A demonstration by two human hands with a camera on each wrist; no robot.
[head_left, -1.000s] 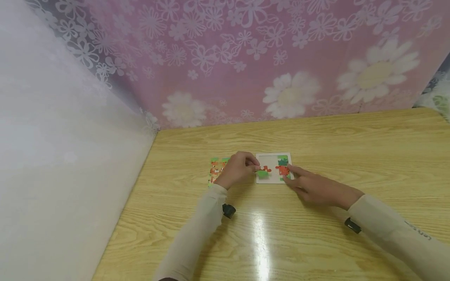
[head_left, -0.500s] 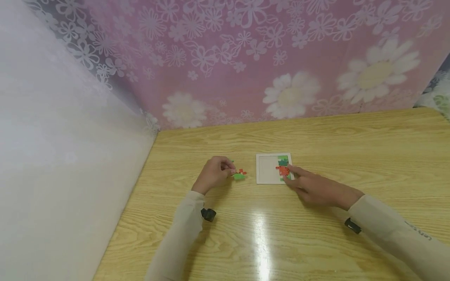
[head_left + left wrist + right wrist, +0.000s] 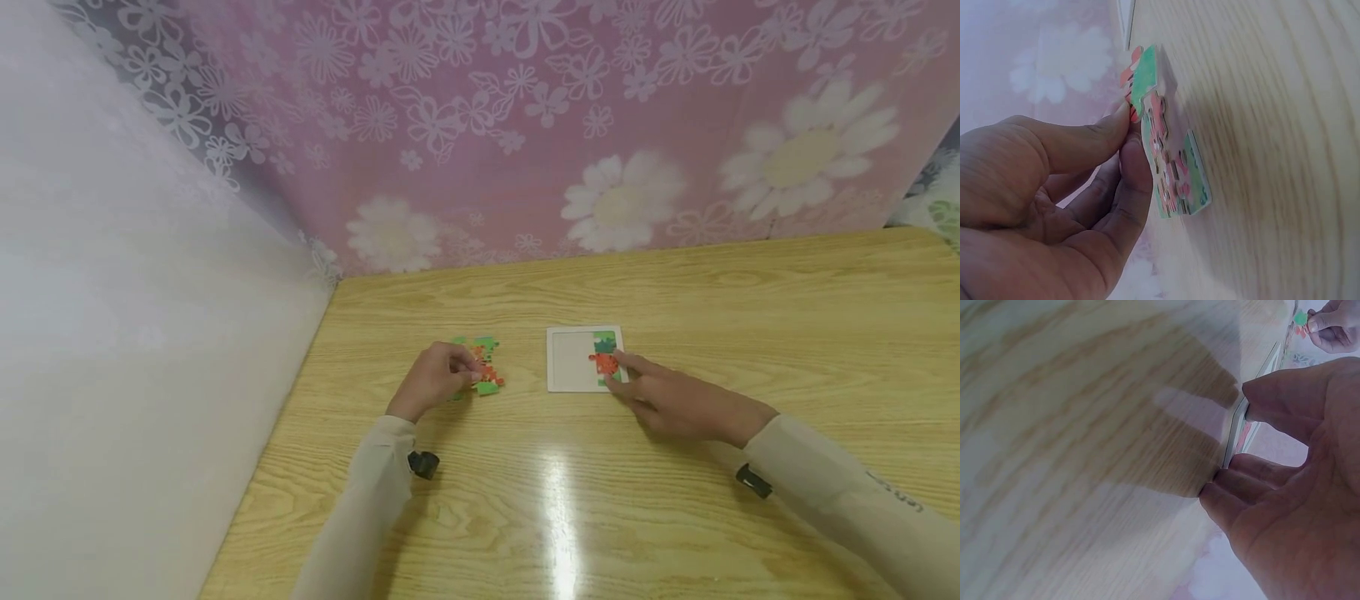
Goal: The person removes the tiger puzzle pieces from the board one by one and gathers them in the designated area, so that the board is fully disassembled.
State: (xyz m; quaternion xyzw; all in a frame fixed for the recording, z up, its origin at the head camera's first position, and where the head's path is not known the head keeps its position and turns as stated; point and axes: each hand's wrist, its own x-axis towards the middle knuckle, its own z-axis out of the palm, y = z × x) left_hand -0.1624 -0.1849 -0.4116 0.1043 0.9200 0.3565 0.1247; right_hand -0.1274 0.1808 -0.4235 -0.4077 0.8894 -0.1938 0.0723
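Observation:
Between thumb and index finger, my left hand [image 3: 431, 379] pinches a green and red jigsaw piece [image 3: 1145, 75]. Right beneath it on the table lies a group of jigsaw pieces [image 3: 486, 342] with green and orange printing, partly covered by the hand. To the right lies a white square puzzle tray [image 3: 572, 367], with pieces including a red one [image 3: 606, 364] along its right side. My right hand [image 3: 675, 402] rests at the tray's right edge, its fingertips touching the rim. In the right wrist view, these fingers [image 3: 1272, 394] are extended and spread.
The wood-grain table [image 3: 637, 517] carries everything. A pink flowered cloth [image 3: 480, 150] hangs behind the back edge, and a white surface [image 3: 150, 375] borders the left. Bare tabletop separates the loose pieces from the tray.
My left hand has moved left, carrying the jigsaw piece from over the tray back to the loose pieces. My right hand has stayed at the tray's edge.

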